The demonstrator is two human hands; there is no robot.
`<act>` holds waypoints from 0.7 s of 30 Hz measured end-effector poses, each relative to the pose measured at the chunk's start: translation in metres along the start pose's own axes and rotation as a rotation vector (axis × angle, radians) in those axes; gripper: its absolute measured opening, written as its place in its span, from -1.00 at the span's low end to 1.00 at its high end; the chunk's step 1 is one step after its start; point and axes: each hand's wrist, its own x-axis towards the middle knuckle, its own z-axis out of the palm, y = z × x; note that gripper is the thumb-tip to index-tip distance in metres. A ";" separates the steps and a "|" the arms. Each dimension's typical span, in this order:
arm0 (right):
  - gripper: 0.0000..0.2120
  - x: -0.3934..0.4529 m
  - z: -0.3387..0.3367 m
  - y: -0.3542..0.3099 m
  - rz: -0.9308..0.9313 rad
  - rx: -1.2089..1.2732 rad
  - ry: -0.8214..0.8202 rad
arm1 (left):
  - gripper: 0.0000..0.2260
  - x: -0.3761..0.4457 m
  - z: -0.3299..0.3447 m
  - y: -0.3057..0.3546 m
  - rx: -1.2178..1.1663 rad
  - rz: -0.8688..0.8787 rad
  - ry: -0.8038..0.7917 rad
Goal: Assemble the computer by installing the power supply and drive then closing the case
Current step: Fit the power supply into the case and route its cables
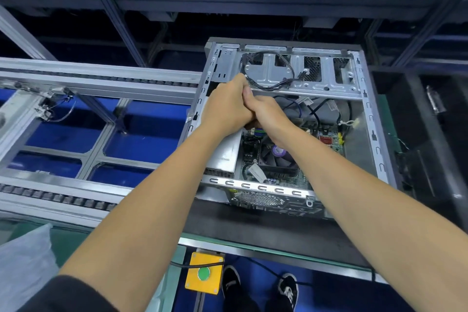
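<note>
Case (372, 119) lies on its side, open face up, so I can reach in from above. PSU (224, 153) sits along the left wall by the mobo (276, 175), prob being seated. My left hand (228, 106) and right hand (268, 116) meet over its far end, touching, both curled. What they clamp is hidden; can't tell. Drive cage (298, 76) beyond, a cable looped on it. No side panel in view, so closing is not yet done.

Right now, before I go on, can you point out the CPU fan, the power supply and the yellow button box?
CPU fan (277, 157), head view, on the fan hub with its purple label.
Power supply (224, 153), head view, on its bare silver top face.
Yellow button box (203, 272), head view, on the green button.
</note>
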 end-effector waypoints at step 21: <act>-0.47 -0.009 -0.013 -0.006 0.083 -0.353 0.067 | -0.70 0.018 -0.001 -0.004 0.045 0.013 -0.080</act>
